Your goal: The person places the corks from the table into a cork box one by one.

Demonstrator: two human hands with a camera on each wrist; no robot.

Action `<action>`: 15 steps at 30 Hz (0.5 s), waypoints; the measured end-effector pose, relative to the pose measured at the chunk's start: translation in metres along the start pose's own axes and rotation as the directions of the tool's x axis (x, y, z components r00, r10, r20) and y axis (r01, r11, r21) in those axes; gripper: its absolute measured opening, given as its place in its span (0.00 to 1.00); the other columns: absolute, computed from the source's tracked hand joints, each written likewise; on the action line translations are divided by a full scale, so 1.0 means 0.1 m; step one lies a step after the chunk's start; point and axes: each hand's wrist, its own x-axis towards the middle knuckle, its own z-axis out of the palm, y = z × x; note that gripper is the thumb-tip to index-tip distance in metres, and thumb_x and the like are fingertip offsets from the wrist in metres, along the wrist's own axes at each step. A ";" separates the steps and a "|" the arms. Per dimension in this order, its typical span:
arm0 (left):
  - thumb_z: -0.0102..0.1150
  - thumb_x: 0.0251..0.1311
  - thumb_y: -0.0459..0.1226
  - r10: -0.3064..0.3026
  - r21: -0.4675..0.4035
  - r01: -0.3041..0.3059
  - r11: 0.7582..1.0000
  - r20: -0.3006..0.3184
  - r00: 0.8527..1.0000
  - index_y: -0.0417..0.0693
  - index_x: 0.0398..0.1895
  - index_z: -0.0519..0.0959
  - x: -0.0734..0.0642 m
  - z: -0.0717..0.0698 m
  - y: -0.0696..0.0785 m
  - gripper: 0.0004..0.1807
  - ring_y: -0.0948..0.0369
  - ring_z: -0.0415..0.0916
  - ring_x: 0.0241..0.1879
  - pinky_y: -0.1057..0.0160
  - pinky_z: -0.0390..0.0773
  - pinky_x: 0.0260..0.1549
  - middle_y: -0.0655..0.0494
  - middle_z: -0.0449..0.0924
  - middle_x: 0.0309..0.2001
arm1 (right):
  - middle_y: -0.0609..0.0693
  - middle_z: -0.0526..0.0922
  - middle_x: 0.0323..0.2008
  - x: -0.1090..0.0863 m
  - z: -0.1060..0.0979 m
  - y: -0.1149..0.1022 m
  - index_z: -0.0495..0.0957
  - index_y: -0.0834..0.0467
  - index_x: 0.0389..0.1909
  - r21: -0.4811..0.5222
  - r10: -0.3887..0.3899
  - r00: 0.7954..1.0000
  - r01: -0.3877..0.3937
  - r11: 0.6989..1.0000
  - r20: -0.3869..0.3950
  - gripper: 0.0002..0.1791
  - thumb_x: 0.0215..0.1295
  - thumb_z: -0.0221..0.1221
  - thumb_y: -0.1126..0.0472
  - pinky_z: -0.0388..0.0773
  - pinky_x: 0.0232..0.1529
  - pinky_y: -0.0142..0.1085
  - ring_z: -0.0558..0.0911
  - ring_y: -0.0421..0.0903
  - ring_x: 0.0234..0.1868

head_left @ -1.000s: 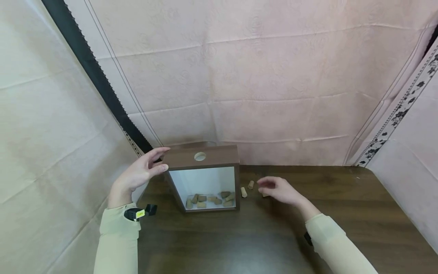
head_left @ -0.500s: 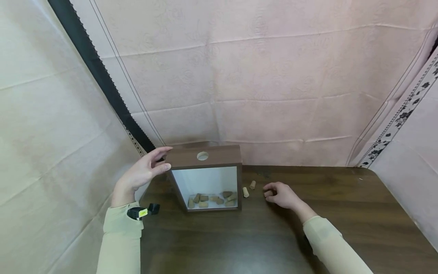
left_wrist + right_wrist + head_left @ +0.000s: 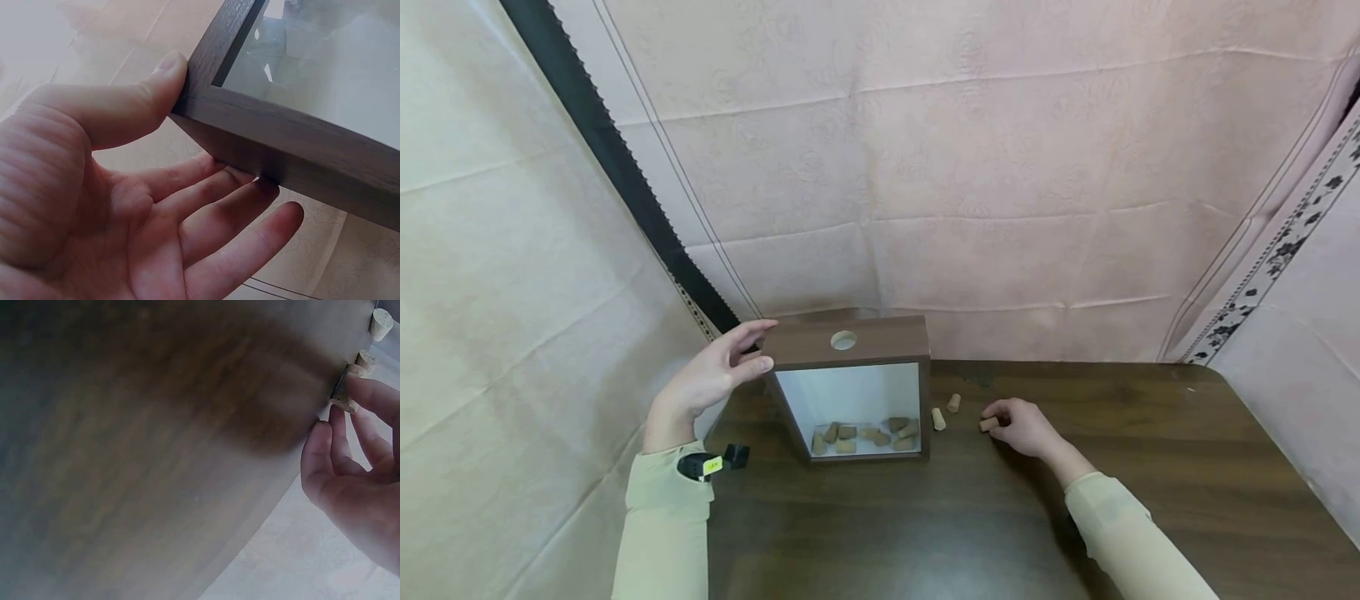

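In the head view, a brown wooden box (image 3: 887, 343) with a clear front and a round hole in its top stands on the table. Several cork stoppers (image 3: 847, 432) lie inside it. My left hand (image 3: 703, 382) holds its upper left corner, thumb on the front edge (image 3: 200, 103) and fingers along the side in the left wrist view. To the right of the box, my right hand (image 3: 1028, 427) pinches a cork stopper (image 3: 988, 424) low over the tabletop. The right wrist view shows that cork (image 3: 344, 405) between thumb and fingers, partly hidden.
Two loose corks, one nearer (image 3: 938, 419) and one farther (image 3: 954, 403), lie between the box and my right hand. The dark wooden table (image 3: 865, 525) ends at a pale cloth (image 3: 1000, 250) behind. Another cloth (image 3: 535, 333) hangs at the left.
My right hand has drawn slightly right and taken a cork from the table between thumb and fingers. The left hand keeps its hold on the box. The view has shifted slightly.
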 end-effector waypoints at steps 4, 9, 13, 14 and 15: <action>0.63 0.78 0.45 -0.002 0.015 0.002 1.000 -0.004 1.000 0.49 0.84 0.59 -0.01 -0.01 0.00 0.38 0.33 0.53 0.80 0.29 0.59 0.73 0.43 0.53 0.84 | 0.56 0.86 0.53 0.00 0.00 0.01 0.87 0.58 0.52 0.010 0.011 1.000 -0.011 1.000 0.002 0.11 0.72 0.67 0.67 0.80 0.57 0.60 0.82 0.61 0.58; 0.63 0.77 0.45 -0.006 0.023 0.006 1.000 -0.005 1.000 0.50 0.84 0.59 -0.01 -0.01 0.03 0.39 0.33 0.52 0.80 0.28 0.59 0.73 0.42 0.54 0.84 | 0.56 0.86 0.53 0.01 0.00 0.04 0.87 0.57 0.51 0.016 0.018 1.000 -0.018 1.000 0.000 0.10 0.72 0.67 0.67 0.80 0.59 0.60 0.82 0.61 0.58; 0.63 0.77 0.44 -0.005 0.024 0.005 1.000 -0.002 1.000 0.50 0.85 0.59 -0.01 0.00 0.04 0.39 0.33 0.52 0.80 0.28 0.59 0.73 0.42 0.54 0.84 | 0.55 0.86 0.52 0.01 0.01 0.06 0.87 0.57 0.51 0.020 0.019 1.000 -0.019 1.000 -0.008 0.09 0.72 0.66 0.67 0.80 0.58 0.59 0.82 0.60 0.58; 0.63 0.77 0.44 -0.004 0.026 0.004 1.000 -0.001 1.000 0.49 0.85 0.59 -0.01 0.00 0.04 0.39 0.33 0.51 0.80 0.28 0.59 0.73 0.42 0.54 0.84 | 0.55 0.86 0.52 0.01 0.01 0.06 0.87 0.57 0.51 0.018 0.016 1.000 -0.016 1.000 -0.010 0.09 0.72 0.66 0.66 0.80 0.58 0.59 0.83 0.59 0.57; 0.63 0.78 0.44 -0.003 0.028 0.003 1.000 -0.002 1.000 0.49 0.85 0.59 0.00 0.00 0.04 0.39 0.33 0.51 0.80 0.28 0.59 0.73 0.42 0.54 0.84 | 0.55 0.86 0.52 0.00 0.02 0.06 0.87 0.57 0.51 0.017 0.017 1.000 -0.016 1.000 -0.011 0.09 0.73 0.66 0.66 0.80 0.57 0.59 0.83 0.59 0.57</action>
